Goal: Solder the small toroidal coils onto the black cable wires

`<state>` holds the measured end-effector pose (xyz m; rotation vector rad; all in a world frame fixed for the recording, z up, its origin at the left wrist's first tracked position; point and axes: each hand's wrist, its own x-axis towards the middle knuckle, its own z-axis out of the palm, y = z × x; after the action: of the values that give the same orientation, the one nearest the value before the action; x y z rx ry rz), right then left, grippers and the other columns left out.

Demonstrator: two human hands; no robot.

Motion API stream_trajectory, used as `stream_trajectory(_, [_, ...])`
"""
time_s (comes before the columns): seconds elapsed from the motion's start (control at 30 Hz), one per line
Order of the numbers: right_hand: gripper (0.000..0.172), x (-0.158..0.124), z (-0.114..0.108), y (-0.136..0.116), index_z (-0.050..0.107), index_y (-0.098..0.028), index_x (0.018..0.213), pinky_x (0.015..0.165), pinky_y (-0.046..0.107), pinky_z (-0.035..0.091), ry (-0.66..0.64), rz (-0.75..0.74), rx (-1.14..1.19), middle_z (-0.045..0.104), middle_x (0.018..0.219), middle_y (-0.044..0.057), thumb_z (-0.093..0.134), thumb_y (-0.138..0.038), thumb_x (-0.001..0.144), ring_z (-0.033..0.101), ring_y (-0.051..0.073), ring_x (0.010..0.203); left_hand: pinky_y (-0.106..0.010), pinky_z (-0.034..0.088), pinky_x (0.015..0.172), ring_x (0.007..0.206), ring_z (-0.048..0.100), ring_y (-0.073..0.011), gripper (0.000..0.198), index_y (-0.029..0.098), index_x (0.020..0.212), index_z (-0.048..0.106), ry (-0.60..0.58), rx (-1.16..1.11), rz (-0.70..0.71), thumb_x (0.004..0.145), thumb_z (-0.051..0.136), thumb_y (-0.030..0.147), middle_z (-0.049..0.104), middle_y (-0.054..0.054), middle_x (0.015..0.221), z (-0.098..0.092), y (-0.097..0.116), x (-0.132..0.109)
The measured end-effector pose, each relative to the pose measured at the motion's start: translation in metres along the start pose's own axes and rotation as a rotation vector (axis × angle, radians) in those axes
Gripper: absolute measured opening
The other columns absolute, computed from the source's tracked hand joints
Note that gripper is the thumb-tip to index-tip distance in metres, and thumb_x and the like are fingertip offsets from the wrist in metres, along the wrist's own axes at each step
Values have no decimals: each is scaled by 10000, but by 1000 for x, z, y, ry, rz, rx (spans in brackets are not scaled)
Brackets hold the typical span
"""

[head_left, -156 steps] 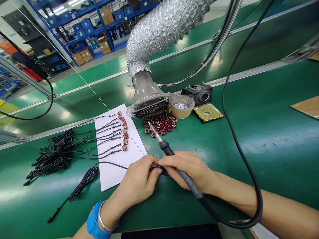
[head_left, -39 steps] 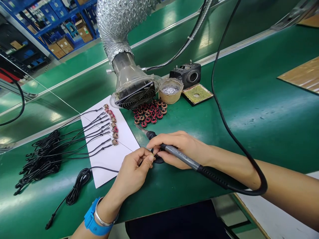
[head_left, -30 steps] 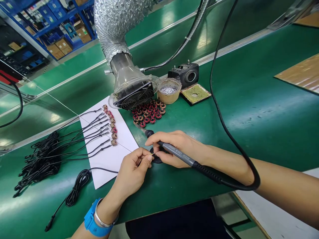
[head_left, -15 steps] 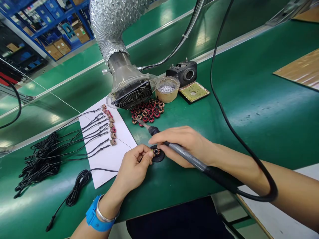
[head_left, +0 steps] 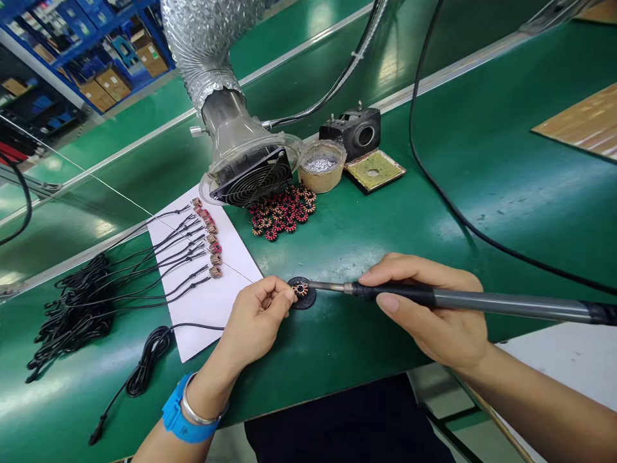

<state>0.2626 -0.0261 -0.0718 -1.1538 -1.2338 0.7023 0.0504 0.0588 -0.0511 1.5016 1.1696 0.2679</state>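
From where I stand, everything hangs on one small wound ring (head_left: 301, 290), sitting on a round black pad (head_left: 309, 301) on the green worktop (head_left: 337, 354), between the two hands. The left hand (head_left: 255, 318) is much the nearer: its thumb and forefinger are pinched right at the ring's left edge, and a thin wire (head_left: 231, 265) runs down taut into that grip. What else those fingertips pinch is too small to make out. The right hand (head_left: 434, 315) is well off on the other side, fingers wrapped around a soldering iron (head_left: 463, 299). The iron lies almost straight across, its long axis aimed left at the ring. Its tip reaches the ring's right side, though I can't tell whether they touch.
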Motion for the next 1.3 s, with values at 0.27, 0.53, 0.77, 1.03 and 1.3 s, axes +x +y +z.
stream_trajectory(0.27, [144,3,2,-1,691,-220,902,492,274,352,-28,-14,-23,593,669,-8,606,-147,811,481,119,545,-203,197,449,482,285,-64,256,159,756,568,-11,-50,-19,880,541,382,449,56,581,1,0,0])
stream_trajectory(0.53, [164,4,3,-1,680,-221,909,512,273,379,-67,-60,-37,623,701,-9,596,-122,809,500,123,574,-194,217,464,506,312,-64,248,153,750,565,-2,-36,-13,892,535,354,446,52,583,1,2,-1])
stream_trajectory(0.77, [210,5,3,-2,685,-217,921,529,281,420,-85,-90,-39,633,718,8,581,-86,794,546,139,603,-191,234,471,515,327,-70,269,155,741,556,4,-19,-5,894,535,376,447,51,584,2,1,0])
stream_trajectory(1.03, [239,5,2,-4,691,-208,939,523,280,429,-124,-138,-47,616,693,14,580,-77,772,551,141,594,-190,252,481,524,341,-76,276,163,741,557,8,-5,11,896,529,389,449,50,580,1,-1,-1])
stream_trajectory(1.3, [246,4,3,-5,680,-193,942,508,281,428,-135,-189,-47,616,707,31,557,-67,770,544,132,582,-196,259,491,536,343,-80,275,160,732,554,0,14,21,895,521,379,439,48,583,1,2,0])
